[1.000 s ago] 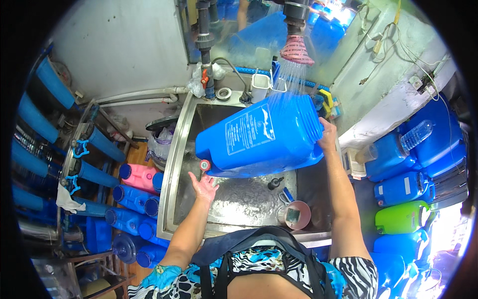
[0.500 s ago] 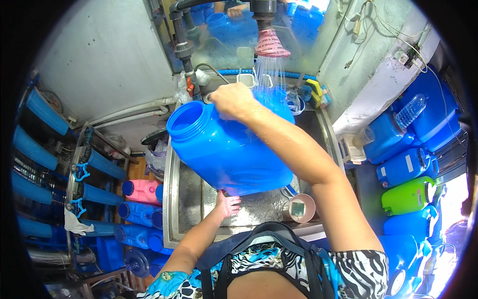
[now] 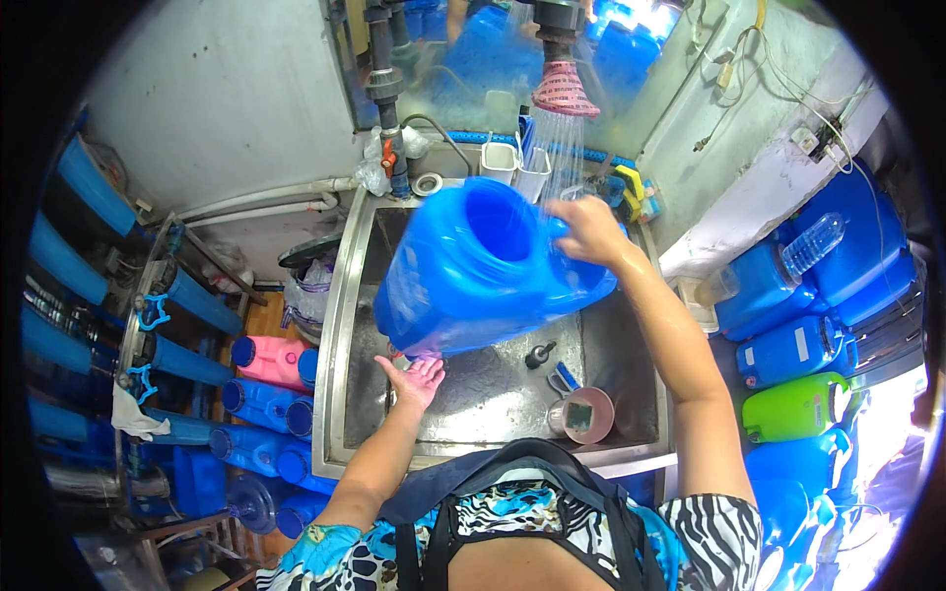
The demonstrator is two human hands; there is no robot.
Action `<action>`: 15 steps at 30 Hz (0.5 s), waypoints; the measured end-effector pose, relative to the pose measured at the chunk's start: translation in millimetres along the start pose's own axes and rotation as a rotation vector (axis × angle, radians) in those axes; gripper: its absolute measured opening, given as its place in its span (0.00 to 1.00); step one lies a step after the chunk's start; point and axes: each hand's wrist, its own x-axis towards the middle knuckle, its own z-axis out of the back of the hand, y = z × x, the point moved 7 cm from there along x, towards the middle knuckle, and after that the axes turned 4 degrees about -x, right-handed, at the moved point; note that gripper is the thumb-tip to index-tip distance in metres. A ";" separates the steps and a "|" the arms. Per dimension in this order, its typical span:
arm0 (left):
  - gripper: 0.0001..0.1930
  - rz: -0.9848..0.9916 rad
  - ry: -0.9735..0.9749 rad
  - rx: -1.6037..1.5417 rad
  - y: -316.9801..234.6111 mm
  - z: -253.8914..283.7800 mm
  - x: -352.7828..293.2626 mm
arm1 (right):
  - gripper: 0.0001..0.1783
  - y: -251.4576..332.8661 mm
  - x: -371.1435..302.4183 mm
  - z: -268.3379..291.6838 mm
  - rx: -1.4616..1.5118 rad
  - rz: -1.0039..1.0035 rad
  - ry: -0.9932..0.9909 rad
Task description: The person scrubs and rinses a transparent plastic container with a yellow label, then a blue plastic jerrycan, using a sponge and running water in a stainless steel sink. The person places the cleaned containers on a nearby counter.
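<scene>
A large blue water jug point(image 3: 443, 286) is held tilted over a metal sink point(image 3: 463, 409), its wide uncapped mouth facing up. My right hand point(image 3: 588, 232) is closed around the jug's handle, right of the mouth. Beneath the jug's lower left end, my left hand point(image 3: 412, 380) has its palm up and fingers spread; its fingertips meet the jug's underside, though whether they bear weight I cannot tell. Water streams down from a pink-wrapped spout point(image 3: 565, 89) just behind the mouth and my right hand.
In the sink lie a pink cup point(image 3: 603, 419), a blue-handled brush point(image 3: 564, 378) and a small black object point(image 3: 540, 356). White containers point(image 3: 500, 156) and a pipe with an orange valve point(image 3: 388, 158) stand behind. Jugs line both sides, including a green one point(image 3: 796, 407).
The jug has turned, bringing its mouth from the left round to the middle, near the water. My right hand has moved right and down, my left slightly left and up.
</scene>
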 end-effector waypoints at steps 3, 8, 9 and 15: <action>0.73 -0.070 0.124 0.003 -10.7 -14.6 -2.9 | 0.14 -47.6 -31.4 -8.5 0.189 -0.144 -0.135; 0.73 -0.087 0.111 -0.062 -14.9 -21.9 0.1 | 0.11 -72.0 -51.3 -9.6 0.068 -0.343 -0.241; 0.72 -0.078 0.116 -0.081 -14.6 -22.5 0.2 | 0.12 -70.7 -51.8 -11.3 0.101 -0.379 -0.202; 0.75 -0.053 0.126 0.046 -11.6 -13.9 -2.2 | 0.18 -46.9 -48.3 -3.0 -0.027 -0.419 -0.195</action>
